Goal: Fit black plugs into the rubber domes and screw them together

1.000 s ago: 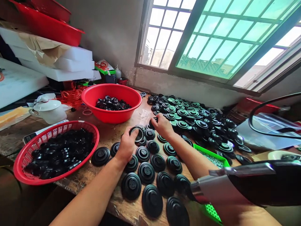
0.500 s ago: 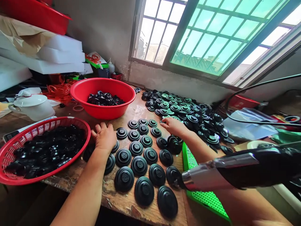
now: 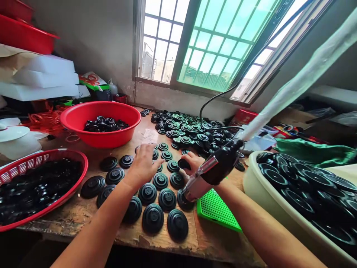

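Rows of black stepped round discs (image 3: 153,219) lie on the wooden table. My left hand (image 3: 145,163) is over the back rows, its thumb apart and its fingers stretched out; whether it touches the discs under it is hidden. At the right edge of the rows, my right hand (image 3: 193,162) has its fingers closed on a black disc (image 3: 183,164), which looks tilted. A hanging electric screwdriver (image 3: 205,175) with a silver front passes before my right wrist, its tip near a disc at the row's end.
A heap of black discs (image 3: 192,128) lies below the window. A red basin (image 3: 111,140) and a red basket (image 3: 86,163) of black parts stand left. Right are a green perforated tray (image 3: 219,208) and a cream tub (image 3: 252,182) full of discs.
My left hand has moved from the left edge of the rows over their back part. My right hand has come toward me with a disc. The view has turned right, and the screwdriver now hangs steeper.
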Demonstrator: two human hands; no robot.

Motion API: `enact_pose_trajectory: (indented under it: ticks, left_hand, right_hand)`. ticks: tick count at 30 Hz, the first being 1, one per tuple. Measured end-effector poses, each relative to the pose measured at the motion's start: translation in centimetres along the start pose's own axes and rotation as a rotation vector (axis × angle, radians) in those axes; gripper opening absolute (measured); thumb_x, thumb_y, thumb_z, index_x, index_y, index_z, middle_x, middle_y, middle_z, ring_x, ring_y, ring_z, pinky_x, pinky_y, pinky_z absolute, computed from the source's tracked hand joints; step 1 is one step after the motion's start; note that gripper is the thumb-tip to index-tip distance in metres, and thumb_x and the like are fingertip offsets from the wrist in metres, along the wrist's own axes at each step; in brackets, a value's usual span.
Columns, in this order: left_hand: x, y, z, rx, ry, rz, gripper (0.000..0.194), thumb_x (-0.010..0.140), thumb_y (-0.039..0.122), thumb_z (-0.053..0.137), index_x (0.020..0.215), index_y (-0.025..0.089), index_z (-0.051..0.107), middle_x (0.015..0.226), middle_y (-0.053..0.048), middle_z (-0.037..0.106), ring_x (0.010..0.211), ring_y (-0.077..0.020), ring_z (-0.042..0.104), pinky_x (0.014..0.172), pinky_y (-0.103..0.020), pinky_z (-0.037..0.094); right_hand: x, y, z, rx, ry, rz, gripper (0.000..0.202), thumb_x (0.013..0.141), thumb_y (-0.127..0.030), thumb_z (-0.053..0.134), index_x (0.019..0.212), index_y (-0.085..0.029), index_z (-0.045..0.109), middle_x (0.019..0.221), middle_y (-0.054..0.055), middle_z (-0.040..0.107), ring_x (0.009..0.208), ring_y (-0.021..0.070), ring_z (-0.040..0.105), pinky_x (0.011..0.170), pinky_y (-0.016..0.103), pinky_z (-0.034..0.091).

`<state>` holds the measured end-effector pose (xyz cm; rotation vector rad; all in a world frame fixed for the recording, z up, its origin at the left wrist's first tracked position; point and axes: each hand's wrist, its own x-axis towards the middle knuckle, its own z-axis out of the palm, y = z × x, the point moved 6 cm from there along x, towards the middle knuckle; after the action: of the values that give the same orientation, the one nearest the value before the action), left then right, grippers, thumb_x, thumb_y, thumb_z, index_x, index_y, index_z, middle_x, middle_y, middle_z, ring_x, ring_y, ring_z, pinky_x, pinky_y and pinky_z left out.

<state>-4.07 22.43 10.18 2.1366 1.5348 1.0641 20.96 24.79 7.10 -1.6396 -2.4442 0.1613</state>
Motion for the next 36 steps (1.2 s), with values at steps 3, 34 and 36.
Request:
enact_pose_trajectory:
  ticks: [3,34,36]
  left_hand:
    - [0.6,1.4,3.4,-0.413,-0.152,-0.143,0.061,0.084,0.041,0.069,0.136,0.014,0.051,0.129,-0.018,0.06,0.119,-0.0295,0.06,0.1,-0.043,0.05]
    - [-0.2,-0.5,5.8,-0.476,0.037,-0.15,0.022,0.091,0.012,0.056,0.111,0.021,0.058,0.109,-0.008,0.069,0.1,-0.0228,0.066,0.094,-0.038,0.05]
    - [-0.2,-0.5,5.7,-0.486,0.04,-0.141,0.02,0.093,0.014,0.055,0.111,0.022,0.058,0.111,-0.008,0.068,0.103,-0.0227,0.066,0.097,-0.038,0.05]
  right_hand:
    - [0.4,-2.0,-0.7,0.134,0.095,-0.009,0.044,0.082,-0.033,0.072,0.122,-0.02,0.06,0.118,0.012,0.067,0.101,0.0279,0.067,0.087,0.04,0.054]
    - [3.3,4.6,1.0,-0.23,0.006,0.236,0.043,0.088,-0.04,0.065,0.125,-0.019,0.062,0.112,0.013,0.068,0.091,0.0281,0.067,0.075,0.034,0.047]
    - [3.5,3.3,1.1,-0.258,0.023,0.182,0.034,0.095,-0.034,0.053,0.123,-0.02,0.065,0.113,0.014,0.066,0.093,0.0283,0.066,0.077,0.035,0.045]
